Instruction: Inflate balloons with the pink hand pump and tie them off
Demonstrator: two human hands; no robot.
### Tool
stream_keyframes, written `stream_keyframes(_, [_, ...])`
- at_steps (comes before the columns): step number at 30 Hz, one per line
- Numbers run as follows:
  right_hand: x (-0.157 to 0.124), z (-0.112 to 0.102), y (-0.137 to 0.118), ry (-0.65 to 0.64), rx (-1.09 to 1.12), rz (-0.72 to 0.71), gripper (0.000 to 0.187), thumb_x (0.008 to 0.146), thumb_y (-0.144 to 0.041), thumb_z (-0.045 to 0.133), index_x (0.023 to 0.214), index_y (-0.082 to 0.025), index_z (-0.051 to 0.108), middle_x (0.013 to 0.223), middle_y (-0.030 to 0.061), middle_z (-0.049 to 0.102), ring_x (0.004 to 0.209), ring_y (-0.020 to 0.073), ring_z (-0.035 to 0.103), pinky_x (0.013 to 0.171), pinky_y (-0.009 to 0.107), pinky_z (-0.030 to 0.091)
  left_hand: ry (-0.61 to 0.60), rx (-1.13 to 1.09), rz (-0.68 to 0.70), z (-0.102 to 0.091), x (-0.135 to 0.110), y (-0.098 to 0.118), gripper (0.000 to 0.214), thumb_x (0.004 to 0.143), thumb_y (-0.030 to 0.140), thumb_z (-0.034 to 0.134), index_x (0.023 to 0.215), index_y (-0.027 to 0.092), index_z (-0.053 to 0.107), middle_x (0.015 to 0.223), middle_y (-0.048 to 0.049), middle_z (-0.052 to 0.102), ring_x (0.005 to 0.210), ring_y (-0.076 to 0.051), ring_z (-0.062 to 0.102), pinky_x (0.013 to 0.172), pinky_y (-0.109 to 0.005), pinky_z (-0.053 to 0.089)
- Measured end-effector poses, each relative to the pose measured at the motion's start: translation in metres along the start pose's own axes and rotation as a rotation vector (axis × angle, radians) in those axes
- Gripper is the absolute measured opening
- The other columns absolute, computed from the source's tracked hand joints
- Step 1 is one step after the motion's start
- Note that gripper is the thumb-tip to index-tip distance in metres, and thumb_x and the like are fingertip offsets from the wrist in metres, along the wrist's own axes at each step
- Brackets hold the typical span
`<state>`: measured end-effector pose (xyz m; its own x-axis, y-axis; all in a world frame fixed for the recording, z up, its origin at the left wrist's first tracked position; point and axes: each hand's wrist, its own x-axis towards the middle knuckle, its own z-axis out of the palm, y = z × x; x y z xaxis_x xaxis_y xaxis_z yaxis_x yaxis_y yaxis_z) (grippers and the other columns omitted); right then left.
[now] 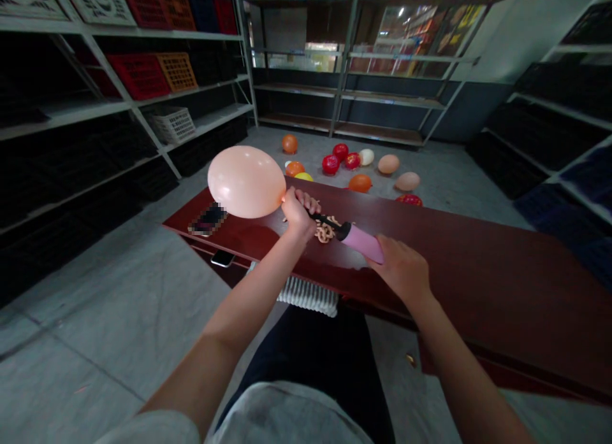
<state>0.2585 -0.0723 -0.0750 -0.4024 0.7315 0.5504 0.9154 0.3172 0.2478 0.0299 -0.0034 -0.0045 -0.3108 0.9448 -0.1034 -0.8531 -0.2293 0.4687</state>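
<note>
My left hand (299,209) is closed around the neck of a pale pink inflated balloon (246,181), holding it on the black nozzle of a pink hand pump (359,239). My right hand (403,269) grips the rear end of the pump. Both hands hover over a dark red table (478,265). A small heap of uninflated balloons (325,230) lies on the table just beneath the nozzle.
A phone (207,219) lies on the table's left end, another phone (222,258) on a lower ledge. Several inflated balloons (359,165), red, orange, yellow and pale, lie on the floor beyond. Metal shelves with crates (143,71) line the walls.
</note>
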Motion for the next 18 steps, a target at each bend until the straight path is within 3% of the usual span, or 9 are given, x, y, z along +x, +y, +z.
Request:
stream_keyframes(8, [-0.029, -0.015, 0.024, 0.027, -0.062, -0.066, 0.035, 0.088, -0.038, 0.059, 0.115, -0.015, 0.059, 0.093, 0.0075, 0.071, 0.078, 0.0204, 0.065, 0.069, 0.029, 0.042, -0.018, -0.039, 0.033, -0.009, -0.002, 0.043, 0.046, 0.097, 0.021, 0.035, 0.053, 0.019, 0.023, 0.042, 0.0054, 0.021, 0.032, -0.007, 0.021, 0.038, -0.025, 0.020])
stream_keyframes(13, [-0.038, -0.020, 0.018, 0.077, 0.004, 0.001, 0.037, 0.086, -0.040, 0.060, 0.114, -0.015, 0.060, 0.094, 0.0076, 0.072, 0.076, 0.0210, 0.068, 0.066, 0.029, 0.046, -0.075, -0.038, 0.051, -0.002, -0.015, 0.048, 0.048, 0.099, 0.022, 0.033, 0.052, 0.019, 0.023, 0.042, 0.0054, 0.021, 0.032, -0.007, 0.020, 0.038, -0.024, 0.019])
stream_keyframes(18, [-0.030, -0.024, -0.002, 0.064, 0.146, 0.099, 0.037, 0.081, -0.040, 0.062, 0.110, -0.018, 0.061, 0.097, 0.0075, 0.074, 0.076, 0.0226, 0.070, 0.065, 0.030, 0.048, -0.089, -0.026, 0.053, 0.010, -0.032, 0.045, 0.052, 0.101, 0.028, 0.037, 0.052, 0.019, 0.023, 0.042, 0.0062, 0.020, 0.032, -0.006, 0.019, 0.038, -0.024, 0.019])
